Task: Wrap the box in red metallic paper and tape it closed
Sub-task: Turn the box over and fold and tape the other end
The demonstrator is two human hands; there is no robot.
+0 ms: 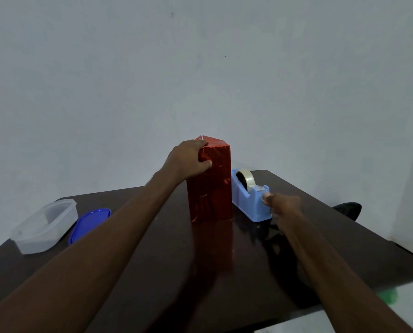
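Standing on end at the frame's centre, long axis vertical, the box [210, 183] wears creased, shiny red paper; the left hand [188, 159] clasps its top corner, while the right hand [282, 207] pinches tape at the blue dispenser [248, 195] beside it

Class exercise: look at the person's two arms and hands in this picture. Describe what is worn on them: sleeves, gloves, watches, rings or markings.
Both forearms are bare up to the bottom edge of the picture; no sleeve shows. The left hand and right hand wear no gloves. No watch, bracelet or ring is visible on either wrist or on the fingers that show. The dim light leaves small marks impossible to tell.
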